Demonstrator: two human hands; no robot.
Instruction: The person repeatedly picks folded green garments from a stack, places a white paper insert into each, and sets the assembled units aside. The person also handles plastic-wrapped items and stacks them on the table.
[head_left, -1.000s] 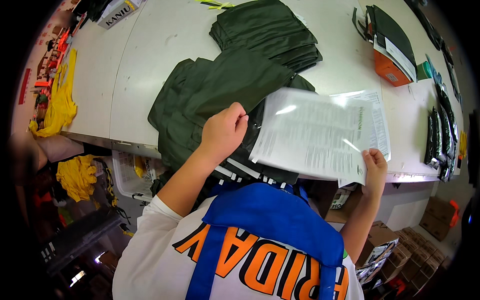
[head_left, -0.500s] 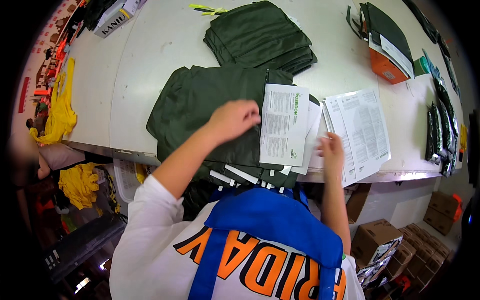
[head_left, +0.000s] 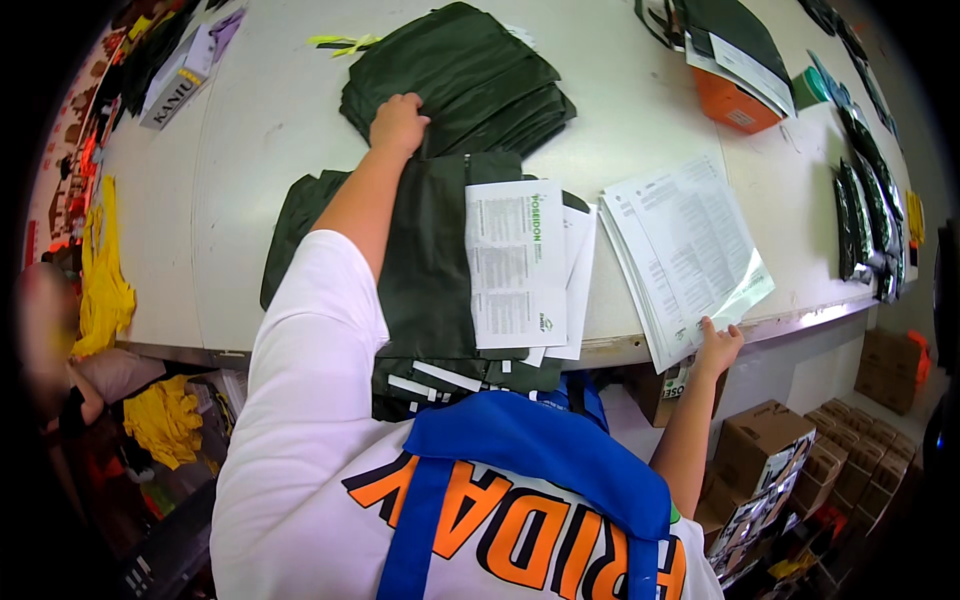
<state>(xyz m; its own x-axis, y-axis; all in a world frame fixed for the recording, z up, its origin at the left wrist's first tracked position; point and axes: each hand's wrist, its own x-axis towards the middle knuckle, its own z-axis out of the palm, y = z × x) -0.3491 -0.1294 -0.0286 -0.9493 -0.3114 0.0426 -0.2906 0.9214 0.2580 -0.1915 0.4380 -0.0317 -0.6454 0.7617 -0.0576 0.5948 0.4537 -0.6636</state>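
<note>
My left hand point(head_left: 400, 125) reaches to the far stack of folded dark green fabric pieces point(head_left: 470, 75), its fingers curled over the near left edge of the top piece. Closer to me lies another pile of dark green fabric point(head_left: 425, 270), with white tags along its near edge. White printed sheets point(head_left: 515, 265) rest on the right part of that pile. At the table's front edge, my right hand point(head_left: 717, 345) pinches the lower corner of a printed sheet on a fanned paper stack point(head_left: 680, 240). The sheet's right corner catches a bright glare.
An orange box point(head_left: 740, 100) with papers and a dark green piece stands at the back right. Black packets point(head_left: 855, 220) line the right side of the table point(head_left: 240, 200). A white box point(head_left: 180, 85) sits far left, near yellow fabric point(head_left: 100, 280). Cartons point(head_left: 765, 440) stand below right.
My left hand has moved from the near pile's sheets forward to the far green stack. My right hand has shifted right and closed on the paper stack's near corner. The view has shifted slightly.
</note>
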